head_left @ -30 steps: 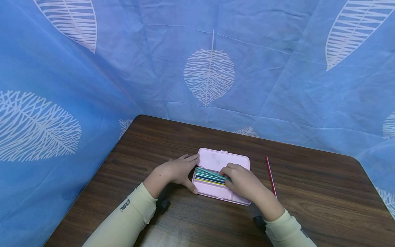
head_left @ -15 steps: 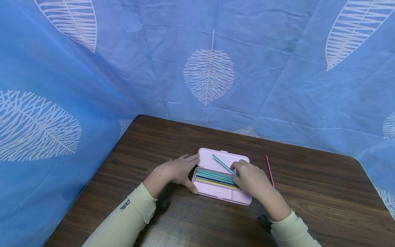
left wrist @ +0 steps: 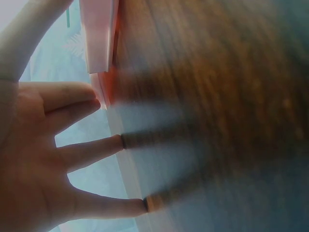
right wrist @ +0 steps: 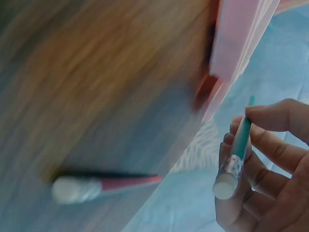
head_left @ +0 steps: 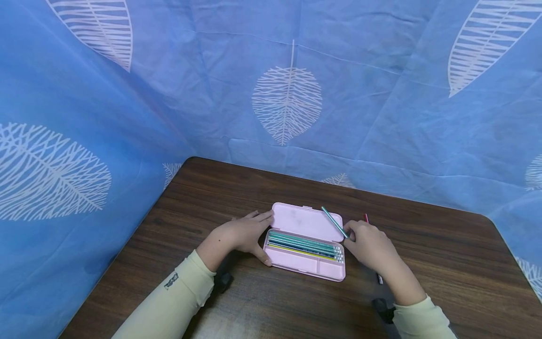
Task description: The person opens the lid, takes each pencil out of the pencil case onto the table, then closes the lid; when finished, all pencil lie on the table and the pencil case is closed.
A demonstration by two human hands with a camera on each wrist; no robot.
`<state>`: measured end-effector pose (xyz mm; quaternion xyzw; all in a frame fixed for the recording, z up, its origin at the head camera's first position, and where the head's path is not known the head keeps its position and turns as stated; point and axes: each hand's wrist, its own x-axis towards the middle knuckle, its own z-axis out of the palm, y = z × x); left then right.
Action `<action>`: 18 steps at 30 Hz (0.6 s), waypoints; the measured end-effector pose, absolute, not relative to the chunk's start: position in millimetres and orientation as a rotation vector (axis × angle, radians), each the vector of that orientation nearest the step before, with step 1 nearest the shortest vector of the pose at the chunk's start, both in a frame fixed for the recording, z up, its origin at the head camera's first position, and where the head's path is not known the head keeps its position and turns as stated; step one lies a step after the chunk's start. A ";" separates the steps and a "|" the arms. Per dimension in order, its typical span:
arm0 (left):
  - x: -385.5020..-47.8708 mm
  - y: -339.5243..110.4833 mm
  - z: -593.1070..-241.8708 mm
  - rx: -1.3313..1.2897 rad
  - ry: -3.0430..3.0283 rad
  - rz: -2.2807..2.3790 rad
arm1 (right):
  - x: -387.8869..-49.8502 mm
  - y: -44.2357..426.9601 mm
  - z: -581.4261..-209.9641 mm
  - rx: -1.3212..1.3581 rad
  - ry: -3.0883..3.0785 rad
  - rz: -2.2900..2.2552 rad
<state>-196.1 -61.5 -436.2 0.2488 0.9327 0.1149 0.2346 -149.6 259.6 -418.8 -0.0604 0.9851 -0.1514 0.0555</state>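
Note:
A pink pencil case (head_left: pixel 292 266) lies with its lid folded back on the table, several green, dark and yellow pencils (head_left: pixel 302 245) in its long compartment. My left hand (head_left: pixel 243 234) rests at the case's left end, fingers straight and spread, the thumb at the near corner. Just off the case's right end, my right hand (head_left: pixel 369 245) pinches a green pencil (right wrist: pixel 240 137) between thumb and fingers. That pencil's white eraser end faces the right wrist camera; its other end slants over the lid. A red pencil (right wrist: pixel 125 182) with a white eraser lies on the table, partly hidden by my right hand in the head view.
The dark wood table (head_left: pixel 237 188) ends at a blue cloth (head_left: pixel 220 94) printed with white leaves, which hangs behind it and along the left side. The case has a smaller section (head_left: pixel 331 270) at its near right corner.
My right hand has lifted the green pencil out of the case and carried it right, past the case's end. The left hand has stayed in place.

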 end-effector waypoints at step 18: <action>-196.5 -61.0 -435.4 0.674 2.567 0.296 | -164.4 312.4 -423.5 0.087 2.941 -0.322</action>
